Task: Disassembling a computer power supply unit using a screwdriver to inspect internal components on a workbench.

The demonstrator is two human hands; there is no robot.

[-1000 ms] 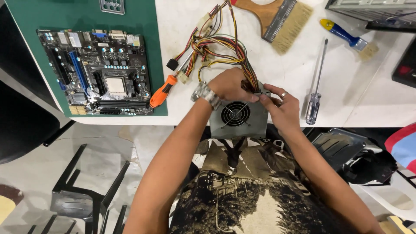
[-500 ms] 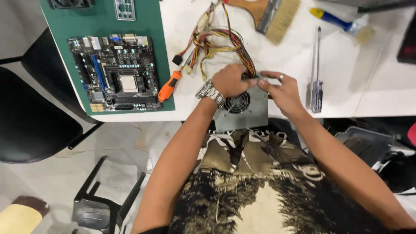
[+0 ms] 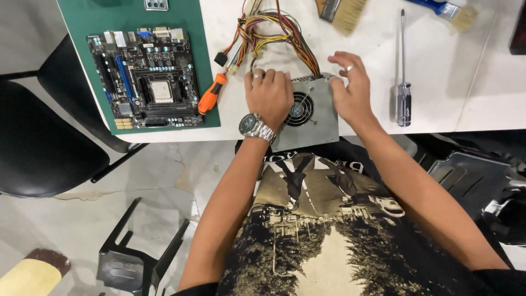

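You get bright, even overhead light on the white worktop, with soft shadows beside the screwdriver. The focus is sharp, and the edges bend slightly.

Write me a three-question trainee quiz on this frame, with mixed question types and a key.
1. True or false: both hands rest on the grey power supply box.
2. Which tool lies nearest the left hand?
A. the orange-handled screwdriver
B. the black-handled screwdriver
C. the paintbrush
3. Fill in: the motherboard lies on a ____ mat.

Key:
1. True. The left hand covers the box's left side, and the right hand sits at its upper right edge, beside the fan grille.
2. A.
3. Green.
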